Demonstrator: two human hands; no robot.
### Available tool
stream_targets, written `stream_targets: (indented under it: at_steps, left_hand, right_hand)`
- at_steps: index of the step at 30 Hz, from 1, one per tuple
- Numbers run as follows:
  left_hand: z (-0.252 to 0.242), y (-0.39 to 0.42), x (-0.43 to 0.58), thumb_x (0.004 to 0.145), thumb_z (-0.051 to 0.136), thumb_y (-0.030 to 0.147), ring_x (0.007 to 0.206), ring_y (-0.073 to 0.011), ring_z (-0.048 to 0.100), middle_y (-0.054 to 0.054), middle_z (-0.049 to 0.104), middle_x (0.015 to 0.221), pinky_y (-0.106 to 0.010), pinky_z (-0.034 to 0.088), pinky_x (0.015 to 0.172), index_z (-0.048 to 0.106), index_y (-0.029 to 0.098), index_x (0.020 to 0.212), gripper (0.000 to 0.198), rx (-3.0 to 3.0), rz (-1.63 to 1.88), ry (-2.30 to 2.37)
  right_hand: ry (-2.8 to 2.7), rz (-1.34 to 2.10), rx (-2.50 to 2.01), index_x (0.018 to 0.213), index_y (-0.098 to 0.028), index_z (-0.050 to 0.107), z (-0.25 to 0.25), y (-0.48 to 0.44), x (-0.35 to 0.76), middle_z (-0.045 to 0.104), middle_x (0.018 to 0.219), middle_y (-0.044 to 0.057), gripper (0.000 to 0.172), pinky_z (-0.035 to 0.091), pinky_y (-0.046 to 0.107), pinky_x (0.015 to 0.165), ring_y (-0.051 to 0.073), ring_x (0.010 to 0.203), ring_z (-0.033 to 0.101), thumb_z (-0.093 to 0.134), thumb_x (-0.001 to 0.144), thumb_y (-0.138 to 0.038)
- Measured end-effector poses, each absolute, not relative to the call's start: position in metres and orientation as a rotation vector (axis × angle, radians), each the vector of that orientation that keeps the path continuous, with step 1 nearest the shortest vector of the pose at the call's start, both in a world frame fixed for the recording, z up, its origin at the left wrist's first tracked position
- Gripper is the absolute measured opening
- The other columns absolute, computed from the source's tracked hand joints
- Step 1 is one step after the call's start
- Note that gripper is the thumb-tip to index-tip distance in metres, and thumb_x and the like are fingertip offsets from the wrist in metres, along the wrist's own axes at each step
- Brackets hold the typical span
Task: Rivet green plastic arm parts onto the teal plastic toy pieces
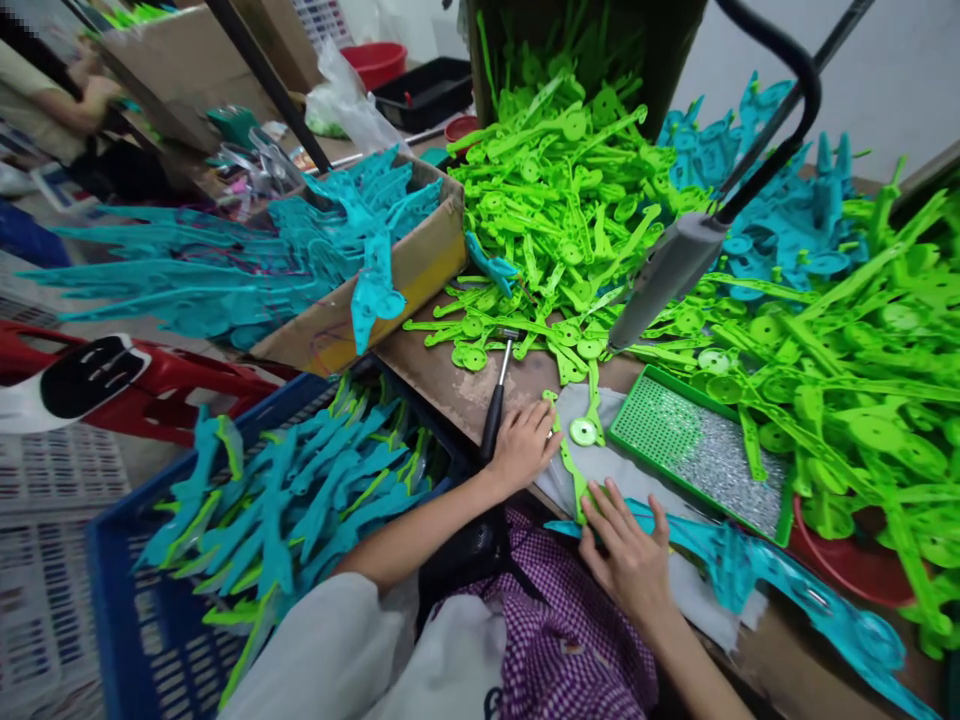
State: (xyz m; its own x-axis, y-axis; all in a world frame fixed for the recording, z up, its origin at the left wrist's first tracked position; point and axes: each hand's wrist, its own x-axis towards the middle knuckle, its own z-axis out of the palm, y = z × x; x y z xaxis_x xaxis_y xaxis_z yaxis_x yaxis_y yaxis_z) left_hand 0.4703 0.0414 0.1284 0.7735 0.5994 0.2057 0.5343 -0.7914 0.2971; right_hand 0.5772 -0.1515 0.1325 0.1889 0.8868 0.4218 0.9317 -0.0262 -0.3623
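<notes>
My left hand rests at the table edge, its fingertips on the upper end of a green plastic part. Fingers spread, my right hand lies over the lower end of that same part. Another green part with a round disc lies just beyond on a pale cloth. A long blue plastic piece stretches from beneath my right hand toward the lower right. Above my left hand is a black-handled hammer. Whether my left fingers pinch the part is hard to tell.
A green tray of small metal pieces sits at right, near a screwdriver-like tool hanging down. Green parts are heaped behind. Left are a cardboard box and a blue crate, both holding blue parts. Another person's arm shows upper left.
</notes>
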Motion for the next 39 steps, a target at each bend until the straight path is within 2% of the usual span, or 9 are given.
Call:
stream_targets:
  at_steps: [4, 9, 12, 14, 20, 28, 34, 37, 39]
  left_hand:
    - [0.126, 0.043, 0.472, 0.096, 0.041, 0.036, 0.123, -0.024, 0.051, -0.011, 0.053, 0.137, -0.044, 0.038, 0.102, 0.055, 0.02, 0.126, 0.036, 2.696, 0.428, 0.913]
    - [0.126, 0.05, 0.47, 0.093, 0.047, 0.037, 0.123, -0.0239, 0.05, -0.011, 0.054, 0.134, -0.043, 0.04, 0.103, 0.057, 0.018, 0.118, 0.033, 2.596, 0.474, 0.865]
    - [0.126, 0.052, 0.468, 0.093, 0.048, 0.036, 0.127, -0.0215, 0.048, -0.011, 0.051, 0.137, -0.039, 0.04, 0.106, 0.053, 0.017, 0.122, 0.035, 2.533, 0.548, 0.834]
    - [0.126, 0.052, 0.468, 0.094, 0.046, 0.036, 0.13, -0.0224, 0.045, -0.01, 0.052, 0.136, -0.042, 0.038, 0.109, 0.052, 0.018, 0.125, 0.035, 2.579, 0.564, 0.81]
    - [0.129, 0.054, 0.47, 0.095, 0.044, 0.034, 0.128, -0.0234, 0.048, -0.012, 0.055, 0.133, -0.041, 0.041, 0.106, 0.056, 0.016, 0.121, 0.034, 2.699, 0.496, 0.746]
    - [0.131, 0.055, 0.468, 0.094, 0.047, 0.036, 0.122, -0.023, 0.053, -0.009, 0.056, 0.134, -0.04, 0.042, 0.101, 0.058, 0.019, 0.117, 0.031, 2.637, 0.491, 0.791]
    - [0.127, 0.058, 0.468, 0.09, 0.054, 0.033, 0.122, -0.0228, 0.051, -0.01, 0.056, 0.13, -0.038, 0.039, 0.105, 0.059, 0.018, 0.113, 0.028, 2.443, 0.58, 0.72]
    - [0.124, 0.062, 0.47, 0.086, 0.06, 0.032, 0.119, -0.0226, 0.053, -0.014, 0.05, 0.132, -0.036, 0.042, 0.102, 0.052, 0.015, 0.122, 0.041, 2.251, 0.605, 0.807]
    - [0.121, 0.069, 0.474, 0.081, 0.064, 0.032, 0.101, -0.0204, 0.06, -0.015, 0.052, 0.126, -0.036, 0.047, 0.093, 0.044, 0.013, 0.131, 0.057, 2.121, 0.557, 0.935]
  right_hand:
    - [-1.738, -0.196, -1.9, 0.124, -0.021, 0.06, 0.131, -0.15, 0.57, 0.065, 0.123, 0.008, 0.036, 0.02, 0.046, 0.116, 0.021, 0.113, 0.062, 0.059, 0.088, -0.021]
    - [-1.732, -0.167, -1.897, 0.134, -0.025, 0.05, 0.123, -0.153, 0.573, 0.064, 0.124, 0.006, 0.045, 0.011, 0.051, 0.118, 0.02, 0.115, 0.061, 0.056, 0.09, -0.02]
    - [-1.766, -0.178, -1.895, 0.132, -0.022, 0.052, 0.126, -0.153, 0.574, 0.063, 0.126, 0.007, 0.042, 0.012, 0.051, 0.118, 0.02, 0.116, 0.06, 0.054, 0.091, -0.019]
    - [-1.785, -0.179, -1.871, 0.128, -0.02, 0.055, 0.129, -0.152, 0.575, 0.063, 0.125, 0.008, 0.038, 0.014, 0.051, 0.117, 0.021, 0.117, 0.06, 0.054, 0.091, -0.019]
    - [-1.768, -0.162, -1.866, 0.123, -0.019, 0.059, 0.135, -0.149, 0.578, 0.064, 0.125, 0.008, 0.032, 0.018, 0.051, 0.117, 0.021, 0.117, 0.06, 0.053, 0.091, -0.019]
    - [-1.726, -0.128, -1.899, 0.116, -0.018, 0.062, 0.139, -0.147, 0.575, 0.064, 0.125, 0.008, 0.027, 0.012, 0.054, 0.117, 0.022, 0.116, 0.061, 0.055, 0.091, -0.023]
    - [-1.802, -0.074, -1.906, 0.125, -0.017, 0.058, 0.137, -0.144, 0.58, 0.061, 0.13, 0.008, 0.033, 0.022, 0.044, 0.116, 0.02, 0.121, 0.056, 0.049, 0.094, -0.021]
    - [-1.866, -0.11, -1.911, 0.132, -0.016, 0.052, 0.13, -0.143, 0.578, 0.057, 0.134, 0.007, 0.039, 0.027, 0.041, 0.115, 0.019, 0.125, 0.053, 0.049, 0.093, -0.018]
    - [-1.893, -0.14, -1.913, 0.134, -0.015, 0.051, 0.125, -0.144, 0.577, 0.056, 0.135, 0.007, 0.041, 0.031, 0.04, 0.113, 0.02, 0.126, 0.052, 0.05, 0.092, -0.018]
